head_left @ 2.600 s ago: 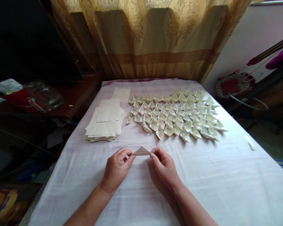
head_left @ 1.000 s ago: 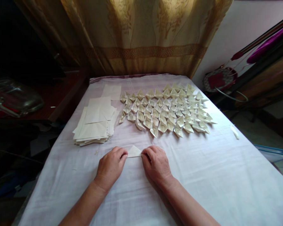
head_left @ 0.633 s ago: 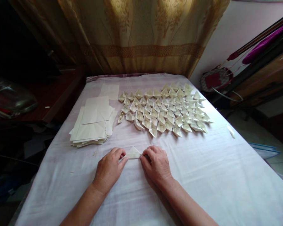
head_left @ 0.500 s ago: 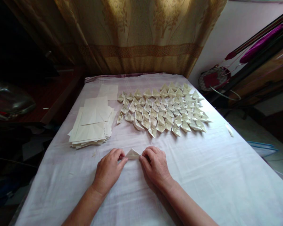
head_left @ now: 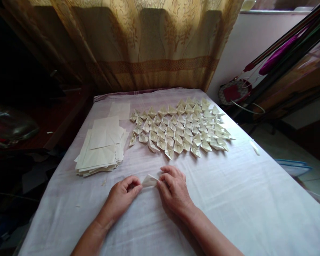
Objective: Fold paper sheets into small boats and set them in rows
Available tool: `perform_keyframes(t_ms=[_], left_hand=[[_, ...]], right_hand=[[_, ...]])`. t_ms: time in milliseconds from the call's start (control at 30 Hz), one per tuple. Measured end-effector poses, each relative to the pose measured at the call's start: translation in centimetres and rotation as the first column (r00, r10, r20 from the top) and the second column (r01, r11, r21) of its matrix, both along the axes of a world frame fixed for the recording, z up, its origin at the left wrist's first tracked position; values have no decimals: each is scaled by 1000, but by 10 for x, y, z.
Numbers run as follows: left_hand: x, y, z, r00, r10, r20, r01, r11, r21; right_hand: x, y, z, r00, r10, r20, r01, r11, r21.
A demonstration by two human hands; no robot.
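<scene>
A small piece of folded paper (head_left: 149, 180), off-white and roughly triangular with its peak pointing away from me, is held between my two hands just above the cloth. My left hand (head_left: 123, 193) pinches its left corner between thumb and forefinger. At the right corner, my right hand (head_left: 174, 186) grips it with the thumb and curled forefinger, the other fingers resting loosely. Beyond my hands stand rows of folded paper boats (head_left: 173, 131), packed closely together. Left of them lies a stack of paper sheets (head_left: 98, 153), its edges uneven.
A white cloth covers the table (head_left: 229, 206). One flat paper sheet (head_left: 121, 111) lies behind the stack. A patterned gold curtain (head_left: 160, 42) hangs at the back. Dark red furniture (head_left: 64, 117) borders the left side. A small white scrap (head_left: 254, 147) lies near the right edge.
The camera view has tilted and shifted slightly. The folded paper has turned a little between my fingers, its right side now tipped. My left hand's pinch has moved to the corner tip.
</scene>
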State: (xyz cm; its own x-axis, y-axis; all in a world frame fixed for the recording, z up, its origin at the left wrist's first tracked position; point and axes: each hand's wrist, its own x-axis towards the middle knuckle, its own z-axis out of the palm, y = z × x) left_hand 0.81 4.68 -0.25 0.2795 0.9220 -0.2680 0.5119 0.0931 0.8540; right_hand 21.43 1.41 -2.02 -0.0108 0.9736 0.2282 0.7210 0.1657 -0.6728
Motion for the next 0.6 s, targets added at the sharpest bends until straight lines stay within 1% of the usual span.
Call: perform_keyframes(t_ms=[67,100,167,200,267,367,500,533,600], left_hand=[[2,1,-1,1000,24,4,-24,1000,-5],[4,2,-1,999,38,-28,-38,999,6],[9,3,2,986,50,-160,-45,998,36],[12,3,4,967,42,-249,-30,998,52],[18,3,11,908,-6,-419,38,997,69],[26,2,23,808,-73,-585,137,988,66],[33,2,31,709,-119,-695,202,979,38],[33,3,32,696,-122,-707,207,978,36],[33,3,32,696,-119,-709,205,978,37]], right_hand=[[1,2,-2,999,-25,42,24,1000,7],[1,3,-3,998,-31,64,31,1000,0],[1,5,-3,994,-38,99,40,999,-13],[0,6,-3,993,-41,113,43,999,-16],[0,6,-3,990,-44,136,47,999,-21],[-2,6,-2,986,-51,157,56,998,-28],[-3,5,-4,983,-64,175,70,997,-33],[-3,5,-5,982,-65,177,72,997,-32],[-3,5,-7,982,-62,179,68,997,-28]])
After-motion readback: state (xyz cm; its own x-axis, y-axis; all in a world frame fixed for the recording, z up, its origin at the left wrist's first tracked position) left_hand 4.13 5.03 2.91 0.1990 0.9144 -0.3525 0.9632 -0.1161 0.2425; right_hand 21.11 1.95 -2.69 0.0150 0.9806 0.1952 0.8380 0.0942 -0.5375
